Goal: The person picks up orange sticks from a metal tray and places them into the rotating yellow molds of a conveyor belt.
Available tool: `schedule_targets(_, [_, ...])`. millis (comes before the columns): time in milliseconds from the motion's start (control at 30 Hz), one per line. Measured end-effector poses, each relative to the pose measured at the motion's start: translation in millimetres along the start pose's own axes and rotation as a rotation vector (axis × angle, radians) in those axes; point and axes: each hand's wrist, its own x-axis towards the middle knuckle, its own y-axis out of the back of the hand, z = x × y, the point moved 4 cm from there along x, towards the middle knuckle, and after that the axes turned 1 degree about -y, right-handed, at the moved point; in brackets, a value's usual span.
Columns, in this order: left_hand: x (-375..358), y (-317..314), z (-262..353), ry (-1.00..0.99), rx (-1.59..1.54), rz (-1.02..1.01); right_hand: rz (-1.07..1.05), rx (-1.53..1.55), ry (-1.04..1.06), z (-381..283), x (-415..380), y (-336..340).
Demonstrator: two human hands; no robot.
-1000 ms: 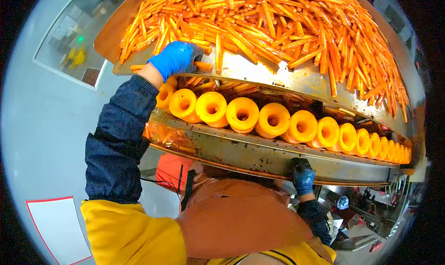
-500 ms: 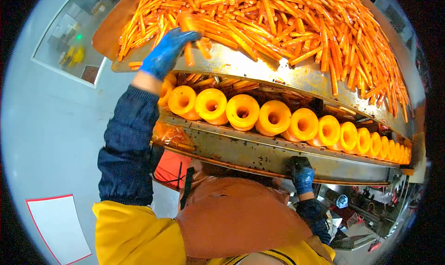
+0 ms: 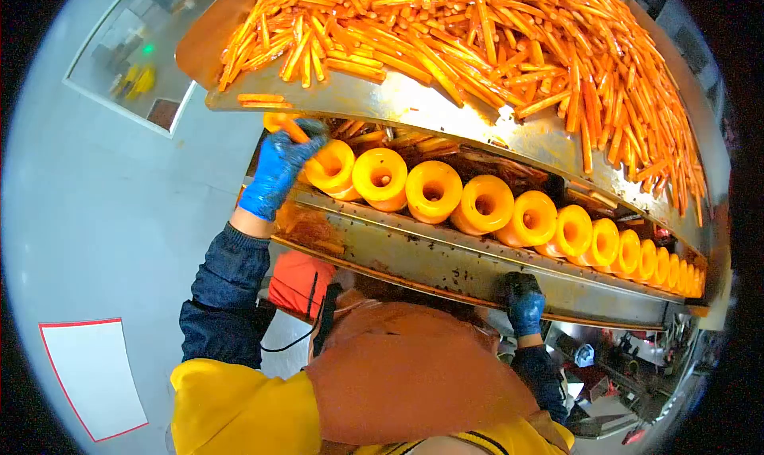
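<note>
My left hand [image 3: 280,165], in a blue glove with dark, stained fingertips, is closed around an orange stick [image 3: 291,129]. It is beside the left end of a row of yellow-orange cups [image 3: 430,191] with round funnel-like openings. Small stick ends show inside some of the openings. At the front, my right hand [image 3: 524,302], also in a blue glove with dark fingers, is closed over the rim of a metal ledge [image 3: 414,258]. Beyond the cups, a large heap of glossy orange sticks [image 3: 477,49] lies on a sloping metal tray [image 3: 350,97].
Two loose sticks [image 3: 265,100] lie at the tray's left corner. More sticks lie in the gap between tray and cups. Dark specks dot the ledge. A brown apron [image 3: 422,375] covers my front. Machine parts [image 3: 613,367] are at lower right, and a wall window [image 3: 131,65] is at left.
My left hand has come down from the heap's edge to the left end of the cup row, holding a stick. My right hand stays on the ledge rim. The view has shifted slightly.
</note>
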Motion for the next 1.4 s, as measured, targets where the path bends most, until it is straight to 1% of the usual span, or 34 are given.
schedule_targets(33, [0.6,-3.0,-7.3,-0.029,0.023,-0.112,-0.003,-0.059,0.046,-2.2,-0.3,1.0])
schedule_targets(67, [2.4,-1.2,-10.0,-0.095,0.217,-0.199,-0.006,-0.119,0.089,-3.4,-1.0,0.8])
schedule_targets(100, [9.0,9.7,-4.1,-0.098,0.220,-0.195,-0.002,-0.117,0.092,-1.8,-1.3,-1.2])
schedule_targets(167, [34.7,47.7,2.6,0.142,0.213,-0.039,0.008,0.033,-0.038,8.2,-4.3,-6.1])
schedule_targets(233, [74.1,82.7,2.5,-0.169,0.618,-0.008,0.012,0.025,-0.022,11.7,-6.9,-9.5])
schedule_targets(267, [84.5,96.9,-2.7,-0.171,0.617,-0.004,0.018,0.016,-0.006,12.4,-5.7,-9.4])
schedule_targets(333, [99.5,103.9,-12.0,-0.203,0.919,-0.325,-0.010,-0.045,-0.012,8.9,-3.0,-7.7])
schedule_targets(367, [107.9,109.3,-12.7,-0.205,0.919,-0.325,-0.046,-0.103,-0.021,7.3,-2.8,-7.7])
schedule_targets(433, [120.5,112.6,-17.4,-0.153,1.228,-0.444,-0.020,-0.102,0.013,3.8,-1.1,-5.2])
schedule_targets(467, [123.3,109.0,-18.8,-0.256,1.359,-0.496,0.003,-0.103,0.048,1.5,-1.6,-4.3])
schedule_targets(500, [126.2,105.5,-15.5,-0.259,1.357,-0.502,0.001,-0.103,0.042,1.4,-2.1,-4.2])
schedule_targets(567, [130.1,106.0,-17.8,-0.034,1.503,-0.571,-0.017,-0.059,0.006,3.5,-3.3,-3.1])
schedule_targets(600, [124.0,103.1,-3.2,-0.083,1.403,-0.528,-0.021,-0.063,0.006,8.1,-4.4,-6.6])
schedule_targets(633, [116.2,102.4,2.1,-0.080,1.400,-0.530,-0.032,-0.130,0.008,14.9,-5.1,-13.9])
schedule_targets(667, [108.6,103.4,12.5,-0.120,1.096,-0.388,-0.044,-0.195,0.010,19.6,-6.7,-19.1])
schedule_targets(700, [99.5,106.5,25.2,-0.156,0.793,-0.248,-0.047,-0.193,0.011,15.3,-6.5,-16.3])
schedule_targets(733, [86.1,96.6,41.1,-0.105,0.603,-0.300,-0.005,-0.100,0.005,7.6,-4.0,-9.0])
schedule_targets(767, [71.2,86.8,40.9,-0.103,0.607,-0.298,0.037,-0.007,0.000,2.7,-2.5,-4.8])
schedule_targets(833, [40.2,69.3,29.2,0.025,0.084,-0.220,0.038,0.003,0.000,3.5,-2.2,-6.9])
schedule_targets(900, [16.1,36.2,7.1,0.079,-0.068,-0.325,0.040,0.008,-0.001,3.2,-1.5,-6.4])
schedule_targets(967, [4.5,22.7,-3.0,0.155,0.104,-0.304,0.003,-0.082,0.044,0.5,-0.1,-4.8])
schedule_targets(1000, [2.5,21.6,7.1,0.130,0.042,-0.261,0.003,-0.085,0.045,1.1,-0.7,-4.3])
schedule_targets(1033, [3.9,22.6,4.1,0.130,0.040,-0.261,0.015,-0.064,0.020,2.9,-1.5,-4.8])
schedule_targets(1100, [15.0,44.4,-5.0,-0.033,-0.230,0.072,0.027,-0.041,-0.002,5.8,-2.1,-6.2])
schedule_targets(1133, [19.7,54.2,-14.8,-0.043,-0.131,0.162,0.017,-0.068,-0.001,7.5,-2.4,-7.8])
schedule_targets(1167, [19.6,53.8,-26.5,-0.045,-0.129,0.164,0.006,-0.096,0.001,8.4,-2.3,-9.1])
schedule_targets(1233, [17.7,38.1,-24.5,0.029,-0.008,-0.028,0.023,-0.031,0.006,6.0,-2.1,-5.9])
schedule_targets(1267, [12.5,28.3,-23.5,0.096,0.013,-0.188,0.037,0.032,0.007,4.5,-2.0,-4.0])
schedule_targets(1300, [18.9,25.0,-20.4,0.092,0.016,-0.192,0.041,0.034,0.003,3.2,-1.5,-2.9])
schedule_targets(1367, [42.4,24.7,-8.4,-0.119,0.361,-0.104,-0.015,-0.071,0.005,1.3,-0.7,-3.1])
schedule_targets(1400, [60.9,24.0,3.6,-0.179,0.464,-0.072,-0.012,-0.071,0.003,3.4,-1.3,-4.3])
